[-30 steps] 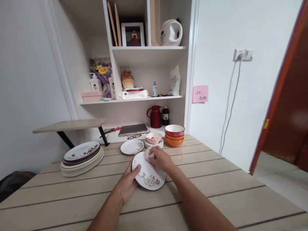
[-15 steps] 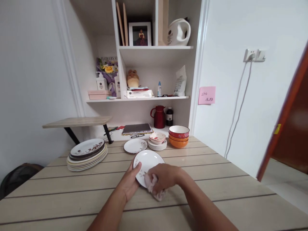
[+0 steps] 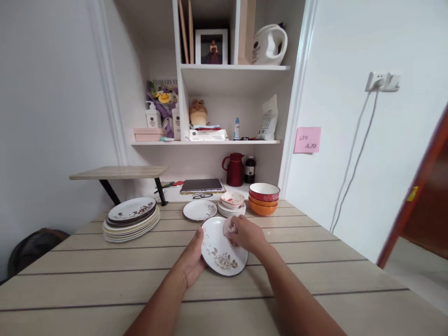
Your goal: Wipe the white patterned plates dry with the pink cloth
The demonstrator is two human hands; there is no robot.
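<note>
A white plate with a brown flower print [image 3: 219, 247] is tilted up toward me above the table. My left hand [image 3: 193, 261] grips it by the left edge, thumb at the rim and the other fingers hidden beneath. Bunched in my right hand [image 3: 247, 233] is a pale cloth [image 3: 230, 230], pressed to the plate's upper right face. Just behind lies another flowered plate [image 3: 200, 210], flat on the table. Beside it, small square bowls [image 3: 232, 199] sit on a stack of small white plates [image 3: 231, 211].
A tall plate stack [image 3: 132, 221] stands at the left, near a raised wooden stand [image 3: 119, 173]. Stacked red and orange bowls [image 3: 263, 199] are at the back right. Behind are a laptop [image 3: 203, 185], glasses [image 3: 203, 196], a red jug [image 3: 234, 170] and a dark bottle [image 3: 249, 170].
My right hand with the cloth has moved from the plate's lower edge up to its upper right. The plate's flower print now shows at the bottom. The view has shifted slightly.
</note>
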